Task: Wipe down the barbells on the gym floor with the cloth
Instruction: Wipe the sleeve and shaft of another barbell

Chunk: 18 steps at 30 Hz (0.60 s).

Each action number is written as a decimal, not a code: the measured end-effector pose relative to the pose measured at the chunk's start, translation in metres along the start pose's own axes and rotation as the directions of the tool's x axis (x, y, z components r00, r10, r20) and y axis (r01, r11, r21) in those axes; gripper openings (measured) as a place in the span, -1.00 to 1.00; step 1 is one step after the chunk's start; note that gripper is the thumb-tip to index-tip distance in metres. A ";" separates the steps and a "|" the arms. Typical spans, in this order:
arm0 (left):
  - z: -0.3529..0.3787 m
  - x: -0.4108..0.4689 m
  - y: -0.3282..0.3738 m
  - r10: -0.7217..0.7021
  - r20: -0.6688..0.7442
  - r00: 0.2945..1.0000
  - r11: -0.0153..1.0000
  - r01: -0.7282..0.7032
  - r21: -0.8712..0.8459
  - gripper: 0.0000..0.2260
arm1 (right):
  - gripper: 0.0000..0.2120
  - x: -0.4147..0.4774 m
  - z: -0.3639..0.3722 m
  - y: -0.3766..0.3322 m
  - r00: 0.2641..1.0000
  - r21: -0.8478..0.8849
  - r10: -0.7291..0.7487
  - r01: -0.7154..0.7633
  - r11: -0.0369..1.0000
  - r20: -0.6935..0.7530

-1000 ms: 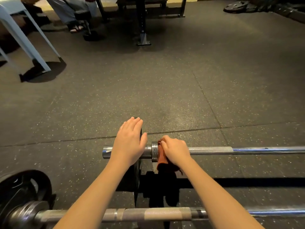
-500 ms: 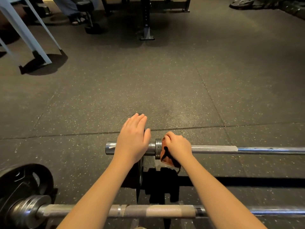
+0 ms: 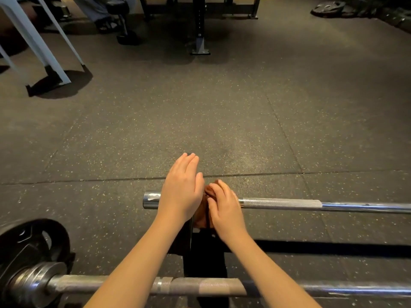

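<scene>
Speckled black rubber floor (image 3: pixel 222 121), seen from above, with two barbells lying across it. Far bar (image 3: pixel 282 203): the chrome sleeve end points left and the knurled shaft runs off right. My left hand (image 3: pixel 181 196) lies palm down over the sleeve, fingers straight and together, holding nothing. A thin black plate (image 3: pixel 189 230) stands edge-on just below this hand. My right hand (image 3: pixel 224 207) sits just beside the left. Its fingers are laid nearly straight over the cloth (image 3: pixel 205 216), pressing it against the far bar where sleeve meets shaft. The thumb is out of sight. The reddish-brown cloth shows between the two hands and hangs a little below the bar. Near bar (image 3: pixel 200 285): it crosses under both forearms and carries a large black disc (image 3: pixel 33 245) at its left end. Background: white chair legs (image 3: pixel 40 45) at upper left, a bench frame (image 3: pixel 200 41) at top centre, stacked discs (image 3: pixel 327 7) at upper right.
</scene>
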<state>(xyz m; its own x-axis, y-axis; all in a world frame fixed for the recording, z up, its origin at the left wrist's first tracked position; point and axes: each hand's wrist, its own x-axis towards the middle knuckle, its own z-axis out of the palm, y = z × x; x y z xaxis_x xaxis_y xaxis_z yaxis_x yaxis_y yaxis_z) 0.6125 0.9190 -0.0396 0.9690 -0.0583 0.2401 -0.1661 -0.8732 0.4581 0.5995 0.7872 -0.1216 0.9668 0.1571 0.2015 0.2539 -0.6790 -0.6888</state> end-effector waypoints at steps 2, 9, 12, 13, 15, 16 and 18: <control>-0.001 0.000 0.002 -0.013 -0.007 1.000 0.999 0.013 -0.032 -0.36 | -0.67 0.025 -0.003 0.003 0.992 -0.009 0.095 -0.094 0.995 0.079; -0.001 -0.004 0.002 -0.149 -0.024 0.989 0.972 0.142 -0.189 -0.45 | -0.70 0.027 0.000 0.005 0.987 0.004 0.111 -0.112 0.994 0.120; 0.001 -0.005 0.002 -0.194 -0.023 0.981 0.953 0.183 -0.242 -0.45 | -0.60 -0.021 0.011 0.013 0.994 -0.135 -0.104 0.099 0.986 -0.030; 0.001 -0.006 0.003 -0.207 -0.021 0.978 0.947 0.195 -0.255 -0.45 | -0.58 -0.019 0.012 0.016 0.992 -0.160 -0.117 0.108 0.981 -0.054; 0.002 -0.005 0.003 -0.219 -0.021 0.975 0.941 0.206 -0.269 -0.44 | -0.70 0.003 0.012 0.013 0.995 -0.204 -0.078 0.065 0.977 -0.056; 0.002 -0.004 0.003 -0.219 -0.021 0.975 0.941 0.206 -0.268 -0.44 | -0.78 0.018 0.008 0.005 1.000 -0.218 -0.021 0.018 0.976 -0.012; 0.002 -0.002 0.001 -0.221 -0.017 0.975 0.943 0.209 -0.258 -0.44 | -0.79 0.049 0.004 -0.005 0.981 -0.255 0.149 -0.113 0.960 0.125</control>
<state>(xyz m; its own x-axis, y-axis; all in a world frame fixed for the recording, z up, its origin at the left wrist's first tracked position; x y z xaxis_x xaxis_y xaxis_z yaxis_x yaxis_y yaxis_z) 0.6107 0.9175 -0.0411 0.9785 0.1442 0.1475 -0.0012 -0.7110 0.7032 0.6458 0.8009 -0.1110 0.9897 0.1427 0.0079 0.1270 -0.8525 -0.5071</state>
